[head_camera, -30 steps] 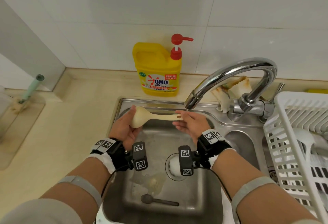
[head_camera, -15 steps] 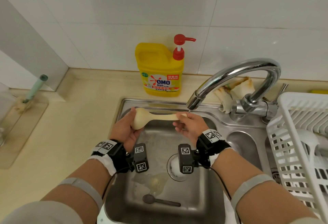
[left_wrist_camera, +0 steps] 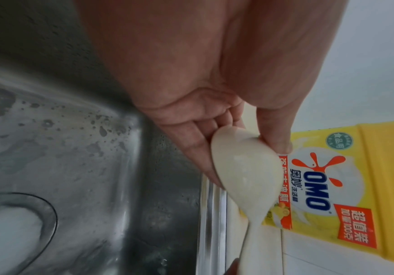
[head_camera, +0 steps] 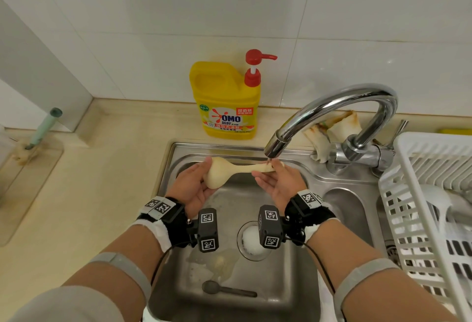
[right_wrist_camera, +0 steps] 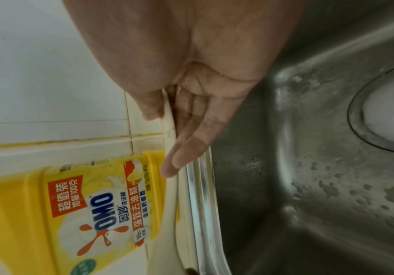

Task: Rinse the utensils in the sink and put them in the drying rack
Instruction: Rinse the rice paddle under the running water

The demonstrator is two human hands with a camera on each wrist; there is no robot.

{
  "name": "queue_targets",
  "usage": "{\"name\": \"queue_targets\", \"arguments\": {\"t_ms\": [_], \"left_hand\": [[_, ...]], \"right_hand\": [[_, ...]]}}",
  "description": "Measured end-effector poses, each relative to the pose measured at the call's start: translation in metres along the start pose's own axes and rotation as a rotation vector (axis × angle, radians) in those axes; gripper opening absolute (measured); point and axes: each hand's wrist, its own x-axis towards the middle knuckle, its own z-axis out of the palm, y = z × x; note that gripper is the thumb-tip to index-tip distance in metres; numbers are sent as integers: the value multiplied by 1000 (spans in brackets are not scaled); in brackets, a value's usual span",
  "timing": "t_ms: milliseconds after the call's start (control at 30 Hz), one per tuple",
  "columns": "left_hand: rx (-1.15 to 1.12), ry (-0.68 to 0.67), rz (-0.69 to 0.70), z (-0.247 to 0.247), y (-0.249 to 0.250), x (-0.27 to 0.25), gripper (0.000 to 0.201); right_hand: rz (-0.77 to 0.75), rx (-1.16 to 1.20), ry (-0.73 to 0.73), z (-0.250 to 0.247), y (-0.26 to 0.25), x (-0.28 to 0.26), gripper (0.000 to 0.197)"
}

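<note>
A cream rice paddle (head_camera: 231,172) lies level over the steel sink (head_camera: 173,166), just under the tap spout (head_camera: 274,147). My left hand (head_camera: 196,186) pinches its round bowl (left_wrist_camera: 245,167) between thumb and fingers. My right hand (head_camera: 274,180) pinches the handle end (right_wrist_camera: 170,130) between thumb and fingers, where a thin stream of water falls. A dark spoon (head_camera: 227,289) lies on the sink floor near the front. The white drying rack (head_camera: 419,194) stands at the right, with a white utensil (head_camera: 439,201) in it.
A yellow detergent bottle with a red pump (head_camera: 226,99) stands behind the sink at the wall. The chrome tap (head_camera: 357,107) arches over the basin. A crumpled cloth (head_camera: 332,130) lies behind the tap. The drain (head_camera: 251,240) holds foam. A brush (head_camera: 43,127) stands at the far left.
Both hands have kept hold of the paddle under the spout. The right hand's fingers have shifted slightly along the handle end. The view has moved a little.
</note>
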Motion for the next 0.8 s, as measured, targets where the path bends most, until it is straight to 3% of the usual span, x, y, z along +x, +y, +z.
{"name": "queue_targets", "arguments": {"t_ms": [167, 400, 500, 667, 800], "left_hand": [[5, -46, -5, 9, -5, -2, 39], [-7, -48, -36, 2, -8, 0, 40], [-66, -17, -57, 4, -11, 2, 44], [16, -3, -25, 7, -20, 8, 12], [116, 76, -5, 2, -29, 18, 44]], "right_hand": [[43, 37, -64, 7, 6, -8, 9], [24, 118, -45, 3, 1, -8, 24], [27, 111, -24, 5, 1, -8, 19], [-22, -2, -66, 6, -2, -11, 17], [-63, -95, -70, 2, -6, -9, 17]]}}
